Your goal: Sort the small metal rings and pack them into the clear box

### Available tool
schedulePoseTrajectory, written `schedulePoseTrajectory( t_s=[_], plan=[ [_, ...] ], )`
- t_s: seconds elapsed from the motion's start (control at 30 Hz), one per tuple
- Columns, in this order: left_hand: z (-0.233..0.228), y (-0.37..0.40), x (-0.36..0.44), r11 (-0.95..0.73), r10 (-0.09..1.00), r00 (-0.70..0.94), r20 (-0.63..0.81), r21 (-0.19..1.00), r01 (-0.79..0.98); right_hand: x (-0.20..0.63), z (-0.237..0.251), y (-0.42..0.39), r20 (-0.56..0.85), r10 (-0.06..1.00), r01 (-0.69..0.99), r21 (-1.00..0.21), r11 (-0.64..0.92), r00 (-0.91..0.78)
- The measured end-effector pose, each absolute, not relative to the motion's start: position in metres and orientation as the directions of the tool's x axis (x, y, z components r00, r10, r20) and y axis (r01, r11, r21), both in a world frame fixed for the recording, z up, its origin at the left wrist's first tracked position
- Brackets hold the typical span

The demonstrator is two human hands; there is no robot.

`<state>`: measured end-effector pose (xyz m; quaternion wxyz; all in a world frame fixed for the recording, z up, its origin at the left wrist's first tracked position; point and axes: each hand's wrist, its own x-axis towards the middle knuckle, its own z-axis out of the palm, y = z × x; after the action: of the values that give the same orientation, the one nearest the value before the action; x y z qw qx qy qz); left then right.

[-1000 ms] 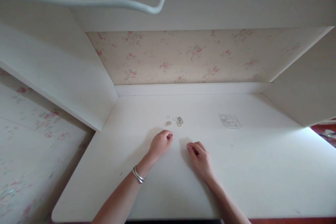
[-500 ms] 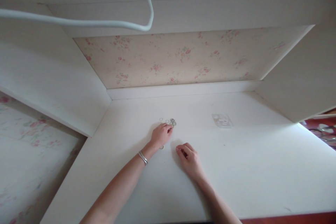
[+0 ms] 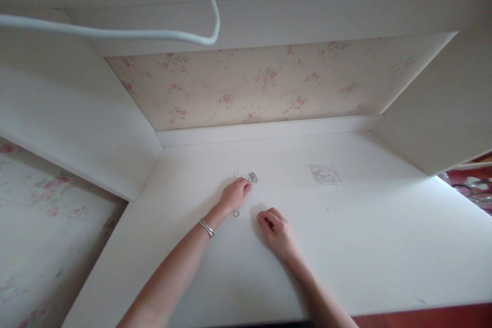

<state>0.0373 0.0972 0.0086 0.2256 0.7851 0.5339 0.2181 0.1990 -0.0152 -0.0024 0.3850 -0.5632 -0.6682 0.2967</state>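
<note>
My left hand (image 3: 234, 195) rests at the near edge of a small cluster of rings (image 3: 252, 176), its fingers curled and pinched together at the tips. Whatever is between them is hidden. A thin ring (image 3: 236, 173) lies just beyond the knuckles. By the inner side of the wrist, a single gold-toned ring (image 3: 236, 213) lies flat on the white surface. To the right and nearer to me is my right hand (image 3: 277, 228), with thumb and forefinger pressed together. Anything in that pinch is too small to make out. A silver bracelet (image 3: 206, 228) circles the left wrist.
A clear, patterned plastic packet (image 3: 325, 174) lies on the white tabletop (image 3: 376, 236) at the right. White panels (image 3: 77, 97) flank the surface on both sides. A thick white rod or cable (image 3: 126, 34) crosses the upper left.
My left hand has drawn back slightly to the left, uncovering more of the ring by its wrist. The right hand has hardly moved. The view has shifted a little.
</note>
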Motion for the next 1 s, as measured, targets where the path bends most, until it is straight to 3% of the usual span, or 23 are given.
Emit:
schedulePoseTrajectory(
  t_s=[0.13,0.37,1.0],
  plan=[
    [0.006,0.098,0.027,-0.319,0.941,0.304,0.148,0.687,0.653,0.198,-0.004,-0.015,0.175,0.982,0.531,-0.826,0.187,-0.072],
    [0.016,0.078,0.010,-0.301,0.951,0.240,0.194,0.753,0.584,0.198,-0.006,-0.015,0.159,0.985,0.545,-0.821,0.172,-0.072],
    [0.005,0.003,-0.014,-0.421,0.907,0.345,0.240,0.539,0.730,0.195,-0.006,-0.016,0.187,0.978,0.580,-0.789,0.205,-0.091]
  ],
)
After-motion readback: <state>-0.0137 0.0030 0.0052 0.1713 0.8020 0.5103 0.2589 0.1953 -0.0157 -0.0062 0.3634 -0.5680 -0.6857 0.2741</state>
